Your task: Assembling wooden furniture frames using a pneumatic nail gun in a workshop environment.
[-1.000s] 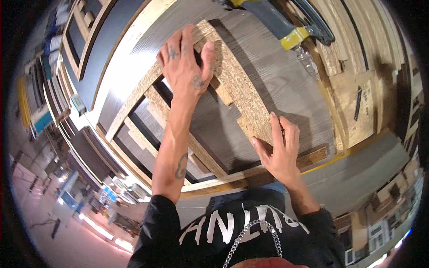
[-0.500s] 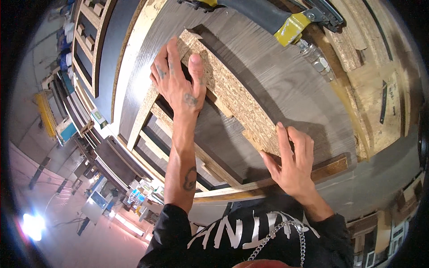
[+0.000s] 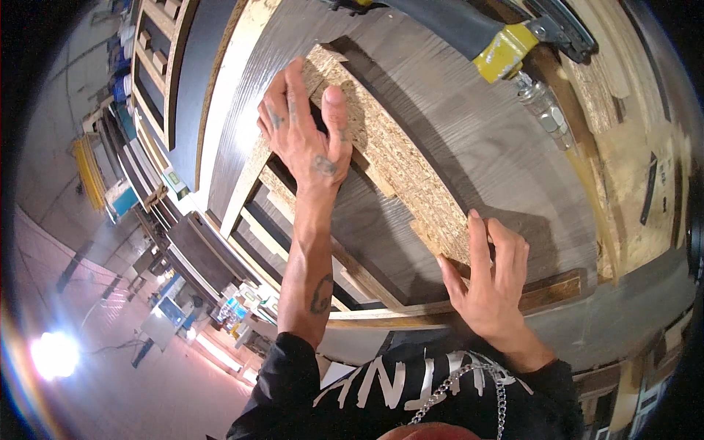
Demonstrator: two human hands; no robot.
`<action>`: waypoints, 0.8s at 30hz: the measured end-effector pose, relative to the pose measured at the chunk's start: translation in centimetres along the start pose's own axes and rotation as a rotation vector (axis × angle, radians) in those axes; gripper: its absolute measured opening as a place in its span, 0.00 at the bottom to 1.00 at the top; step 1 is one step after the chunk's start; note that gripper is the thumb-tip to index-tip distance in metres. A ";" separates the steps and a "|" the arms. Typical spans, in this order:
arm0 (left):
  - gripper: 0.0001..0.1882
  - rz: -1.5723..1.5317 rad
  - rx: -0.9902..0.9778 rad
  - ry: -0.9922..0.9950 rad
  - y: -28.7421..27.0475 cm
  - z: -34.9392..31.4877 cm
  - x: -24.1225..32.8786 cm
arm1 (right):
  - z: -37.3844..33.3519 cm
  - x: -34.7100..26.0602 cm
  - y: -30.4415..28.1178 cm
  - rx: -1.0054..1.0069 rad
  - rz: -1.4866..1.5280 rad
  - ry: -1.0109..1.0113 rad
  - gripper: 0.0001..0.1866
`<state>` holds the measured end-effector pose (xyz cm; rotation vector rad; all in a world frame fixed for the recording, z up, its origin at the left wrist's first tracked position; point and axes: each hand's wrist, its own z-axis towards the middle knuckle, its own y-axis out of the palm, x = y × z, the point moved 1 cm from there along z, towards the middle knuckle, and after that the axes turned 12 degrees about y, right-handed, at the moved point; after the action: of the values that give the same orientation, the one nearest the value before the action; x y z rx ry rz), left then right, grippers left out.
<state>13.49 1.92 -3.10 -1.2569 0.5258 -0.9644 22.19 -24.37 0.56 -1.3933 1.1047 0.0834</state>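
Observation:
A speckled particleboard strip (image 3: 407,165) lies slantwise over a wooden frame on a dark wood-grain panel (image 3: 506,176). At its far left end my left hand (image 3: 308,136) grips the corner where the strip meets the frame's side rail (image 3: 248,183), thumb lying along the strip. My right hand (image 3: 491,271) holds the near end, with the index finger at its right edge and the thumb at its lower left corner. The undersides of the fingertips are hidden. A smaller wood piece (image 3: 378,176) shows under the strip's left edge.
A yellow and black air nailer (image 3: 506,53) with a metal hose coupling (image 3: 544,110) lies at the far right, beside stacked wood strips (image 3: 598,81). Another slatted frame (image 3: 158,66) stands at the far left. A wood rail (image 3: 554,290) runs along the panel's near edge.
The whole view has shifted slightly, so the panel and nailer sit further right in the picture. Both hands keep nearly the same hold on the strip.

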 end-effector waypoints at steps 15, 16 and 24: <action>0.18 0.018 0.139 0.006 0.4 0.0 -0.1 | 15.5 -7.4 2.7 -0.117 0.225 -0.045 0.52; 0.18 0.011 0.157 0.003 0.2 -0.1 -0.3 | 15.5 -7.5 2.8 -0.108 0.215 -0.055 0.52; 0.13 -0.123 0.366 -0.045 0.4 -0.5 -1.1 | 15.1 -8.2 4.3 -0.029 0.226 -0.061 0.53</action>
<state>12.68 2.58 -3.74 -0.9856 0.2242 -1.0781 23.67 -6.73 -0.36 -1.2791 1.2105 0.3039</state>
